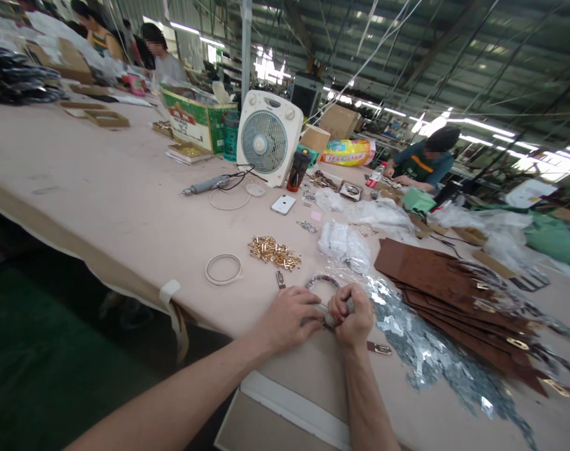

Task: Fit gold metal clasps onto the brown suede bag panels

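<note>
A dark braided bag handle [322, 279] curves in a loop just beyond my hands at the table's near edge. My left hand [292, 318] bends its fingers over it from the left, pressing close to the other hand. Clenched in a fist, my right hand [353, 313] grips it together with a pale grey piece whose kind I cannot make out. Brown leather tabs with metal clasps show on both sides, one tab [280, 279] past my left fingers and another clasp [379, 348] beside my right wrist. My fingers hide the middle part.
Gold-coloured fittings [274, 252] and a roll of tape [223, 269] lie ahead. At right are silvery metal plates [419, 341] and stacked brown leather pieces [449, 294]. Farther back stand a fan [269, 139], a phone [283, 204] and an electric screwdriver [205, 185]. Co-workers sit beyond.
</note>
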`<control>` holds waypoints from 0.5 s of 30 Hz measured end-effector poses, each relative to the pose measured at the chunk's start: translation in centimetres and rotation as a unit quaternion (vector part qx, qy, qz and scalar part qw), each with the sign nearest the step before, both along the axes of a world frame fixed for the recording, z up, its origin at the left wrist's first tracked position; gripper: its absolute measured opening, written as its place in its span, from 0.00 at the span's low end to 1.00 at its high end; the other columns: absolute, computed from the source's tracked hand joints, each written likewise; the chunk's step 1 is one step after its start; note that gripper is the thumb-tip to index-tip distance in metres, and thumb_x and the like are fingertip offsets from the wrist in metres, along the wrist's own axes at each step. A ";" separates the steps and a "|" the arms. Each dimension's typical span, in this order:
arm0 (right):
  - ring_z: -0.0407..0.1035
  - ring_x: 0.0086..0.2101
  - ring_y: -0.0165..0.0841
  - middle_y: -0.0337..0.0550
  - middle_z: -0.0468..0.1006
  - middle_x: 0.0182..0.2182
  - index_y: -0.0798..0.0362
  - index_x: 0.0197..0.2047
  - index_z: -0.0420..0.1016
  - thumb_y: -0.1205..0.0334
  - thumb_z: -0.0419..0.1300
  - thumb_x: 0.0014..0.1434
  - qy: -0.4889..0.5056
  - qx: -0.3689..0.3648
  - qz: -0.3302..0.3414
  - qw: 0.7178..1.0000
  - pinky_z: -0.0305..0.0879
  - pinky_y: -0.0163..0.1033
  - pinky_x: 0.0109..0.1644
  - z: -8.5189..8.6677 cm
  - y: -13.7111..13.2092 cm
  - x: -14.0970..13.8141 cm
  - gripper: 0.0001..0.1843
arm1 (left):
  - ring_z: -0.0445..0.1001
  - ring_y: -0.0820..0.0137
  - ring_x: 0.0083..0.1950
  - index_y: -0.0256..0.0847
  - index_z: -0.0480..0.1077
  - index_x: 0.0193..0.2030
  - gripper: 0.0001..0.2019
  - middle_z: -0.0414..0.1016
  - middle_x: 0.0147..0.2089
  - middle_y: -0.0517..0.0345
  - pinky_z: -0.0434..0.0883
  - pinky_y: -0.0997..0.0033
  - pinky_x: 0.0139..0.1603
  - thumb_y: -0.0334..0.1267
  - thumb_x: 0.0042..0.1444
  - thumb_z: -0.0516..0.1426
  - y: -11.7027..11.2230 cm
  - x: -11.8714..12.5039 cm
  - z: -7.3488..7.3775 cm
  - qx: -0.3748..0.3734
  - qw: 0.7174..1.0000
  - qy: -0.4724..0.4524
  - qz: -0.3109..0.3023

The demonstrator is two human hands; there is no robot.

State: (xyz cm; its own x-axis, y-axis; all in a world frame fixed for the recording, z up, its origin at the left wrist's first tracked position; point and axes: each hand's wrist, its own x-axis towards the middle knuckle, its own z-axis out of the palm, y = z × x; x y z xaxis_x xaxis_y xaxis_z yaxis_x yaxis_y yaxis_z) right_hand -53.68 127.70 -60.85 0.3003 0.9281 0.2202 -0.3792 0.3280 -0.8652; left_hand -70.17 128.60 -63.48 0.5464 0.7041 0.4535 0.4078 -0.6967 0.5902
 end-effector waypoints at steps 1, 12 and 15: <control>0.49 0.14 0.23 0.29 0.56 0.15 0.52 0.27 0.67 0.52 0.56 0.68 -0.010 0.017 -0.005 1.000 0.46 0.29 0.18 -0.2 -0.3 -0.1 0.19 | 0.73 0.63 0.61 0.53 0.81 0.46 0.06 0.80 0.58 0.65 0.67 0.55 0.63 0.40 0.63 0.66 0.0 0.0 0.0 0.002 1.000 -0.002 -0.006; 0.48 0.14 0.23 0.29 0.56 0.15 0.51 0.25 0.65 0.56 0.55 0.66 0.052 0.075 -0.082 0.992 0.48 0.30 0.19 1.4 -0.3 0.3 0.17 | 0.71 0.61 0.64 0.53 0.79 0.49 0.07 0.80 0.60 0.66 0.67 0.54 0.65 0.42 0.66 0.63 0.1 0.1 0.0 0.024 1.000 0.001 0.020; 0.48 0.14 0.22 0.29 0.57 0.15 0.52 0.26 0.66 0.55 0.56 0.66 0.038 0.051 -0.075 0.995 0.46 0.30 0.18 1.6 0.9 0.2 0.17 | 0.70 0.61 0.64 0.53 0.78 0.50 0.07 0.79 0.60 0.66 0.66 0.52 0.65 0.41 0.67 0.62 0.2 0.4 0.2 0.027 0.999 0.016 0.039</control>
State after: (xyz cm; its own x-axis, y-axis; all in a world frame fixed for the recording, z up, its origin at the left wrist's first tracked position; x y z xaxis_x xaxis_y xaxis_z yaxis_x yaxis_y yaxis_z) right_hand -53.43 128.63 -59.22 0.4534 0.8451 0.2831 -0.3820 0.4713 -0.7950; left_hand -69.77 128.83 -63.28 0.5063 0.7195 0.4754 0.4804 -0.6931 0.5374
